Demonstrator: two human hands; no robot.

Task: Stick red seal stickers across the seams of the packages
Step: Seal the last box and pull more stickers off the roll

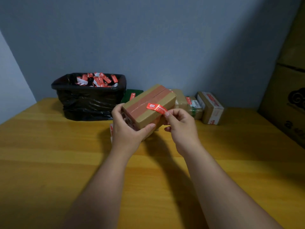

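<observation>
A brown cardboard box [149,108] is held up just above the middle of the smooth yellow wooden tabletop [49,162], tilted so one corner points up. A wide strip of reddish tape runs along its top over the seam. The left hand [127,129] grips the near end of the box, with the fingers curled round it and the thumb on the side. The right hand [179,126] pinches one end of a shiny red sticker [156,107] between thumb and finger; the other end of the sticker lies flat on the box top, by the tape. Near the back edge of the tabletop, on the left, stands a bin [89,96] lined with a crinkly black bag, full of red and white paper scraps. To the right along the back edge sit more small cardboard boxes [211,108], some with red stickers on them.
</observation>
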